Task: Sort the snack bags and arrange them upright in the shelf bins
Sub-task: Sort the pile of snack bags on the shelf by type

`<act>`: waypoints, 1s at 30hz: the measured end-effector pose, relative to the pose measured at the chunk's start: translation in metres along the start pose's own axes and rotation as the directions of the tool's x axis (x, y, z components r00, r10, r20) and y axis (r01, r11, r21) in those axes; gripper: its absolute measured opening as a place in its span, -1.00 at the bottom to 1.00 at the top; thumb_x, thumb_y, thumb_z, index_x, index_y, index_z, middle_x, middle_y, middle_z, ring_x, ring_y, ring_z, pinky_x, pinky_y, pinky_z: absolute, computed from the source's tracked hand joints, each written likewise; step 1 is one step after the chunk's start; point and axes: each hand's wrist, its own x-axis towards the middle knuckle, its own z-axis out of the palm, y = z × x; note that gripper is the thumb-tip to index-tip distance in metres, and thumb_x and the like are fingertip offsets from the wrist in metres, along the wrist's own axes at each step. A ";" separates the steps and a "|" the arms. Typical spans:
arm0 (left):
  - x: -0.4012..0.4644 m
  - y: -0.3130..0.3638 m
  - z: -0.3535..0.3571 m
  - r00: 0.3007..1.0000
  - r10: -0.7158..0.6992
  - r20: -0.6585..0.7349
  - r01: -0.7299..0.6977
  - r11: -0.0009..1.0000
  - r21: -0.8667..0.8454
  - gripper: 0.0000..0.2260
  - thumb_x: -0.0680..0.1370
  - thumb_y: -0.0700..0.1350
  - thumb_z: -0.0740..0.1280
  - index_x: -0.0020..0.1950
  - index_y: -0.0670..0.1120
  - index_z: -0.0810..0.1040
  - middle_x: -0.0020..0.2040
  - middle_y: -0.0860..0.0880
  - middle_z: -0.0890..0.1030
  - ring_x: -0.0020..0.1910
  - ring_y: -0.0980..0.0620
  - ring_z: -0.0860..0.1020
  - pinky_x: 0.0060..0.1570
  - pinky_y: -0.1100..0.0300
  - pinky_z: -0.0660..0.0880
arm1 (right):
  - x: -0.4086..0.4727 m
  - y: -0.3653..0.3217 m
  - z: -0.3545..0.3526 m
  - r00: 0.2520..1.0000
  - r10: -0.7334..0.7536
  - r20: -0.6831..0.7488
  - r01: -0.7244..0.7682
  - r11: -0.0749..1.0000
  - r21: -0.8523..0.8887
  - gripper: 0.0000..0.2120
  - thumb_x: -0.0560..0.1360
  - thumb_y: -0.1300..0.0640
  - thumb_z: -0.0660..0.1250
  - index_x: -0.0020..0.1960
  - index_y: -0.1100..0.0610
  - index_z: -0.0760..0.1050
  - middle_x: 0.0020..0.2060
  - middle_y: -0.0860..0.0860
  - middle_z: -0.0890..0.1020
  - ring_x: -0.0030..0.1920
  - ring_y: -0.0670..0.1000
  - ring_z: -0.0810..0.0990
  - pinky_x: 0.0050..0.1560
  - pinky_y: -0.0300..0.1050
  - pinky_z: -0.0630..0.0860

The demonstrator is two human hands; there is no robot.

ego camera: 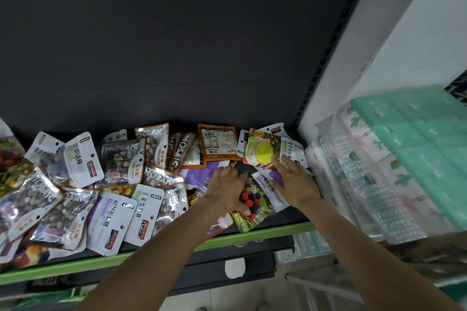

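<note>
Several snack bags lie flat in a loose heap on a dark shelf with a green front edge [265, 235]. My left hand [227, 189] rests palm down on a bag printed with red and dark berries [252, 203], thumb beside it. My right hand [294, 182] lies with straight fingers across a white and purple bag [265, 182], fingertips touching a bag with a yellow-green fruit picture [262, 150]. An orange bag [217, 145] leans at the back. Silver MOSAIC candy bags [121, 161] and white bags [80, 159] cover the left part.
The dark back panel [177, 45] rises behind the heap. A white upright [353, 63] bounds the shelf on the right. Beyond it stand wrapped green tissue packs [417, 139]. A lower dark shelf [227, 255] shows under the green edge.
</note>
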 end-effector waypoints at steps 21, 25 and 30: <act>-0.033 -0.045 -0.084 0.914 -0.235 -0.330 -0.114 0.632 -0.767 -0.62 0.42 -0.15 0.48 0.18 0.10 0.49 0.11 0.14 0.50 0.09 0.18 0.43 0.02 0.40 0.29 | 0.007 -0.002 -0.033 0.992 0.121 0.043 -0.126 0.855 0.503 -0.59 0.67 0.11 -0.02 0.51 0.06 0.17 0.46 0.12 0.29 0.44 0.10 0.26 0.37 -0.16 0.18; -0.020 -0.043 -0.088 0.911 -0.248 -0.330 -0.119 0.608 -0.785 -0.62 0.40 -0.15 0.50 0.14 0.10 0.51 0.10 0.14 0.53 0.10 0.16 0.46 -0.03 0.45 0.33 | 0.004 0.004 -0.038 0.989 0.143 0.049 -0.148 0.846 0.512 -0.58 0.67 0.03 -0.03 0.49 0.08 0.21 0.44 0.12 0.32 0.43 0.12 0.28 0.38 -0.09 0.19; -0.009 -0.043 -0.084 0.818 -0.376 -0.435 -0.111 0.640 -0.760 -0.62 0.41 -0.13 0.49 0.18 0.03 0.50 0.09 0.08 0.56 0.08 0.12 0.49 0.06 0.32 0.37 | 0.004 0.009 -0.029 0.992 0.068 0.106 -0.102 0.926 0.363 -0.57 0.65 0.07 0.05 0.50 0.10 0.17 0.43 0.12 0.30 0.42 0.10 0.27 0.41 -0.06 0.21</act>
